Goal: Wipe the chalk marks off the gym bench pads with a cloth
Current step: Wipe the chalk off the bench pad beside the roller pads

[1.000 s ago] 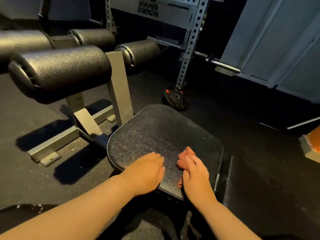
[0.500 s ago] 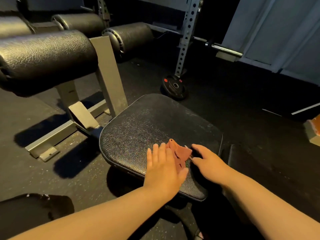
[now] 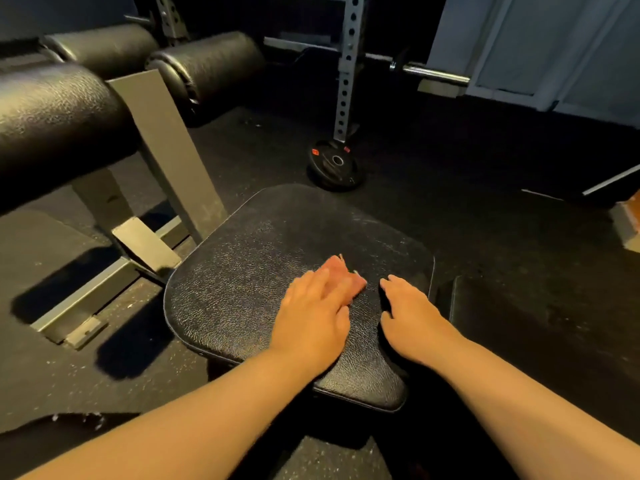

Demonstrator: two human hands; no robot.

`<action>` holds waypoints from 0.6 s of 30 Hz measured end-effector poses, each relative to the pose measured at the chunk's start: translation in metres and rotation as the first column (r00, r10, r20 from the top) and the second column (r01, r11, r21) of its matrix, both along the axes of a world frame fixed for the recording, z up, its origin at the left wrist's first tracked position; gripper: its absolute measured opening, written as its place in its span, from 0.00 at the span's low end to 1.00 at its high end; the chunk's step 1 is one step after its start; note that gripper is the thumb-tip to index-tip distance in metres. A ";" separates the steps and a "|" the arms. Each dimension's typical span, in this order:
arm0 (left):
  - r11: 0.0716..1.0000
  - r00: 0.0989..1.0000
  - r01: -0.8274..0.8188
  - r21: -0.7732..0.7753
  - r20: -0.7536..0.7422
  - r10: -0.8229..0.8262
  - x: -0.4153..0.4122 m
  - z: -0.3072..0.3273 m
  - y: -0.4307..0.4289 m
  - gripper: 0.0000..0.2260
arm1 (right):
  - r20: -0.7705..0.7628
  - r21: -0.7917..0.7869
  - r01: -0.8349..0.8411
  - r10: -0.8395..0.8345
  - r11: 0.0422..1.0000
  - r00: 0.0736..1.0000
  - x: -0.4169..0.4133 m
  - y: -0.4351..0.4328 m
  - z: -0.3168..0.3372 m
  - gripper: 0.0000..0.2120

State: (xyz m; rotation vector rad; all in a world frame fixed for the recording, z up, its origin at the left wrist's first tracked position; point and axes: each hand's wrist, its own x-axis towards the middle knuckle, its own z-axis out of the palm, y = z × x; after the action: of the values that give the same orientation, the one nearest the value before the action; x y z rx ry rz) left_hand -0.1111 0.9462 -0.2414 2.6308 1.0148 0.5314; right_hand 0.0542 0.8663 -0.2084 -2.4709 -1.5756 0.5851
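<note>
Reddish cloth point(image 3: 343, 271) sits mid-frame on the black seat pad point(image 3: 256, 271), pinned under the left hand point(image 3: 313, 313), whose fingers lie flat and straight on top, gripping nothing. The right hand point(image 3: 410, 318) rests just beside it on the pad, fingers loosely bent, holding nothing. Pale chalk streaks point(image 3: 372, 224) show toward the pad's far right edge. Best play, I'd say: press evenly through the palm and sweep overlapping strokes out to those streaks and over the rim. The roller pads point(image 3: 59, 112), upper left, look next.
</note>
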 end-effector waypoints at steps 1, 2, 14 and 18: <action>0.996 0.996 0.082 0.019 0.031 -0.082 0.006 -0.001 -0.013 0.20 | 0.011 -0.004 -0.004 0.004 1.000 1.000 0.004 0.000 0.001 0.27; 0.985 0.986 0.157 0.072 0.044 -0.161 0.011 -0.004 -0.023 0.19 | 0.022 -0.010 -0.013 0.013 1.000 1.000 0.009 0.001 0.002 0.28; 1.000 0.998 0.022 0.020 0.062 -0.024 0.034 -0.009 0.004 0.21 | -0.006 -0.219 0.072 -0.075 0.973 0.997 0.053 0.034 0.008 0.31; 0.903 0.908 0.418 0.102 -0.008 -0.420 0.060 -0.015 -0.004 0.20 | 0.010 -0.276 0.089 -0.089 0.957 0.996 0.065 0.037 0.024 0.26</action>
State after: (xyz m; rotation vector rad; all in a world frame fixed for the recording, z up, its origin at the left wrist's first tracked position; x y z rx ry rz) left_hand -0.0507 0.9419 -0.2560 2.8118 0.3964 0.5062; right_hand 0.1192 0.9037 -0.1849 -2.7208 -1.4591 0.8449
